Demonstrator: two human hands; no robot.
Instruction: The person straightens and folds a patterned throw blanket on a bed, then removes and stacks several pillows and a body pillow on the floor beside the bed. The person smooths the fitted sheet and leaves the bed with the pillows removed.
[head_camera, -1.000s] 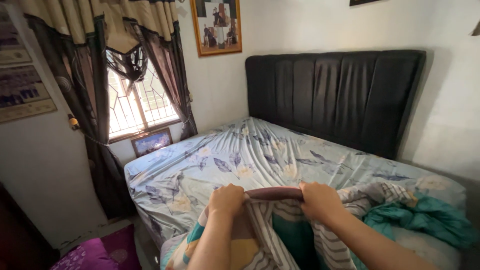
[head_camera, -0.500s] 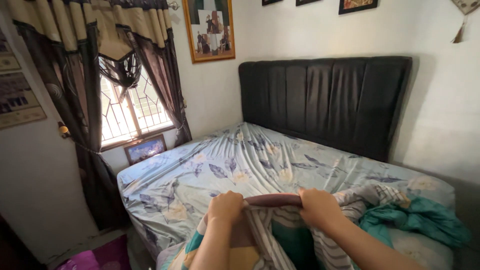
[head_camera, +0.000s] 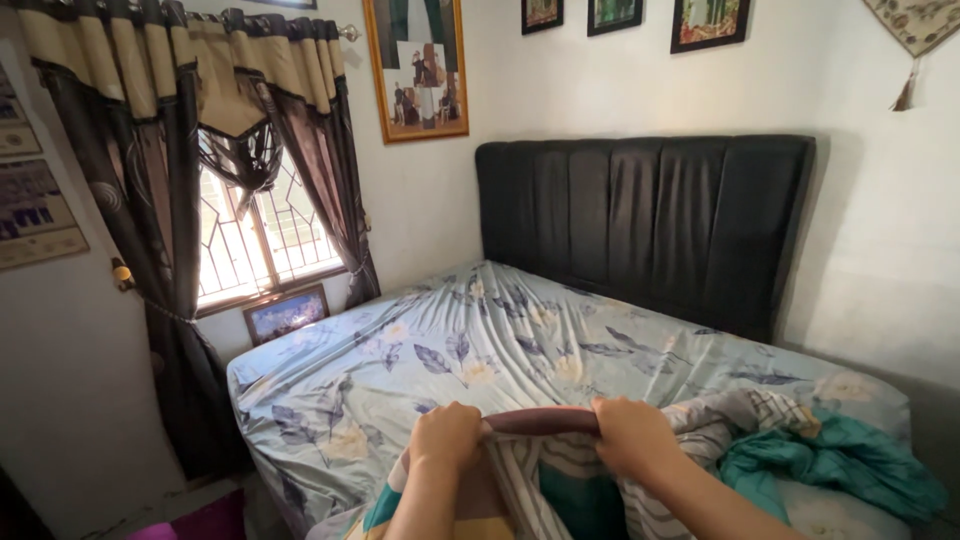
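Observation:
My left hand (head_camera: 448, 436) and my right hand (head_camera: 632, 436) both grip the maroon edge of a striped patchwork blanket (head_camera: 545, 470), stretched taut between them at the foot of the bed. The rest of the blanket bunches to the right in teal and grey folds. Beyond my hands lies the mattress in a pale blue sheet with leaf and flower print (head_camera: 480, 345). A black padded headboard (head_camera: 645, 225) stands against the white wall behind it.
A barred window (head_camera: 255, 240) with brown and cream curtains (head_camera: 150, 150) sits to the left. A small framed picture (head_camera: 287, 312) leans below the window. Framed pictures (head_camera: 418, 65) hang on the walls. A purple cushion (head_camera: 205, 515) lies on the floor at lower left.
The view has tilted upward, showing more wall and pictures. My hands still hold the blanket edge and sit lower in the frame. The purple cushion has nearly left the view.

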